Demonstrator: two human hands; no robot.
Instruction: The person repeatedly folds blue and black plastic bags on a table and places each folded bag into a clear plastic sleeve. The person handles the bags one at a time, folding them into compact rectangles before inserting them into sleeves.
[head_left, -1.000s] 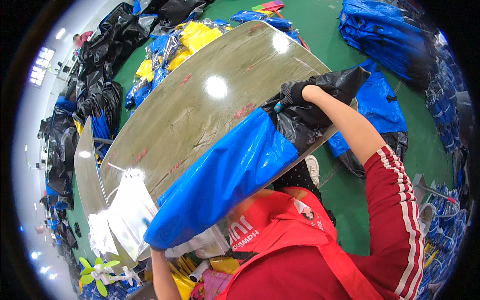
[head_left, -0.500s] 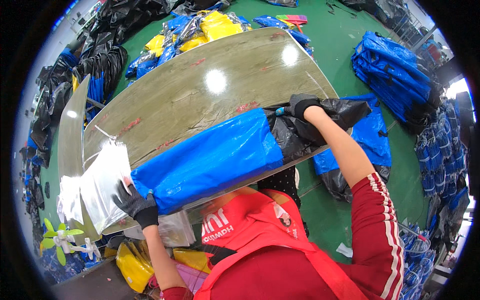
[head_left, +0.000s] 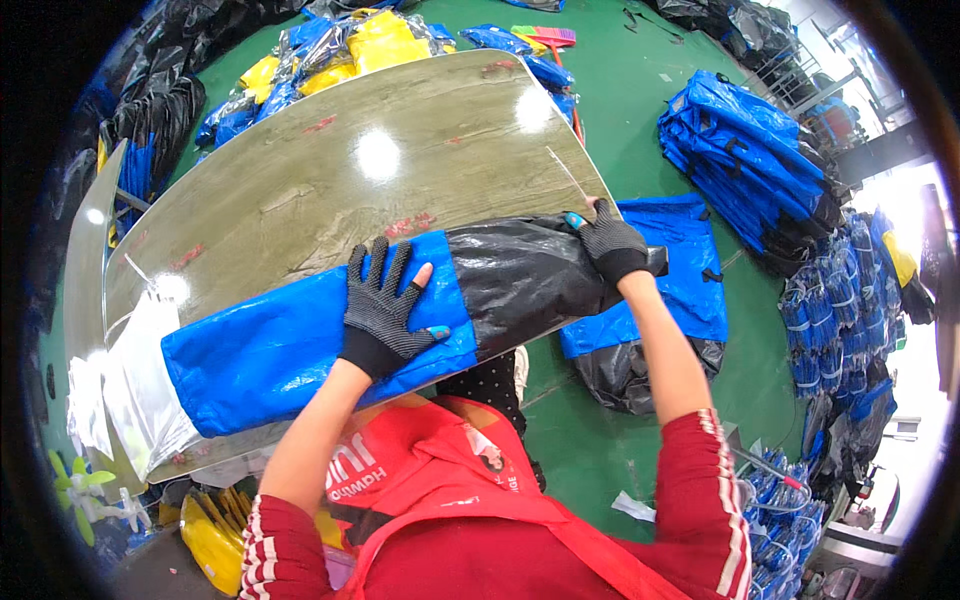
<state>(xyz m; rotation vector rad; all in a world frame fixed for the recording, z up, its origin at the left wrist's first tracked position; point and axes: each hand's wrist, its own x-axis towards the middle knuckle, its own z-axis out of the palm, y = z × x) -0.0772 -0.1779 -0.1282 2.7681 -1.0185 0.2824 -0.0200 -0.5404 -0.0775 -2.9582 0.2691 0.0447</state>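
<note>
A long folded sheet-like piece, blue (head_left: pixel 250 350) on its left part and black (head_left: pixel 530 280) on its right, lies along the near side of the table (head_left: pixel 290 210). My left hand (head_left: pixel 385 305), in a dark dotted glove with bare fingertips, presses flat on the blue part with its fingers spread. On the black end rests my right hand (head_left: pixel 612 245), gloved the same way, its fingers stretched out and thumb apart. Blue wraps show on both thumbs. Beside the blue end, a stack of clear plastic bags (head_left: pixel 150 380) lies on the table's left.
Yellow and blue packed bundles (head_left: pixel 375 45) lie beyond the table. On the green floor to the right are a blue and black piece (head_left: pixel 660 300) and a large blue pile (head_left: pixel 740 150). A small green fan (head_left: pixel 80 490) stands at lower left, near yellow pieces (head_left: pixel 212 540).
My left hand has moved from the blue end beside the plastic bags to the middle of the piece and spread flat. The black end now lies flatter, and my right hand has opened over it.
</note>
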